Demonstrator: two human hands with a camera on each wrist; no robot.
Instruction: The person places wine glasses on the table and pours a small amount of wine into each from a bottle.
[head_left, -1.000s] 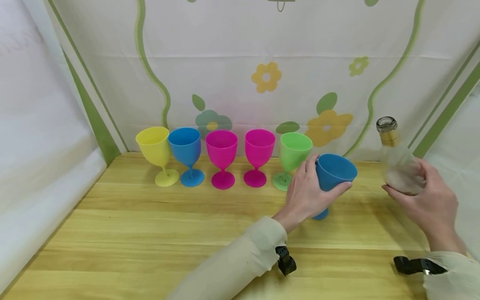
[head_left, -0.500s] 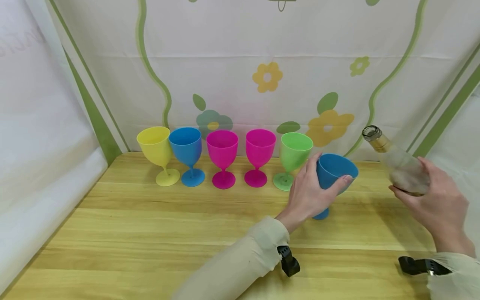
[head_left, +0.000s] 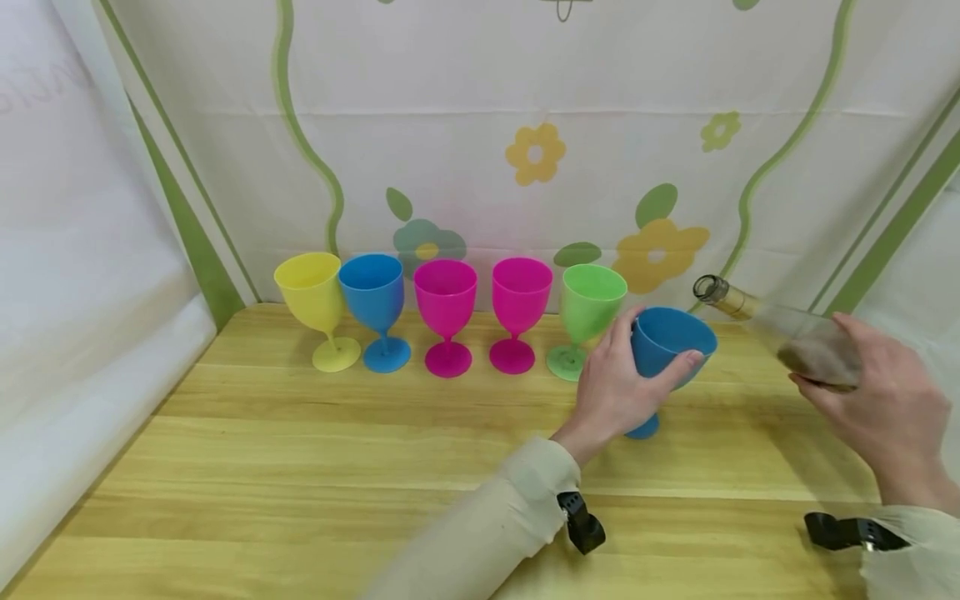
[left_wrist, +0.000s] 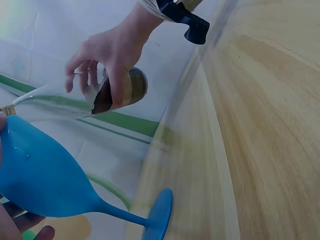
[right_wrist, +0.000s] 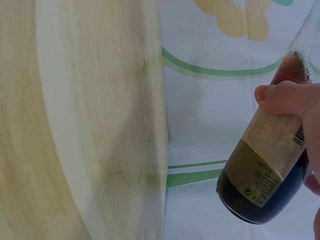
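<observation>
Steadying the blue goblet (head_left: 670,343) in the left hand (head_left: 611,385), the right hand (head_left: 892,412) grips the tilted bottle (head_left: 780,329); keep its mouth over the rim.

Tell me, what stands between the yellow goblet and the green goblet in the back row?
In the head view, three goblets stand between them: one blue goblet and two pink goblets.

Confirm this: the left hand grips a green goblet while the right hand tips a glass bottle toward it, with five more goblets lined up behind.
Not quite. The goblet gripped by the left hand is blue, not green; the head view shows it. The rest holds: the right hand tips the glass bottle toward it, and five goblets stand in a row behind, the green goblet among them.
</observation>
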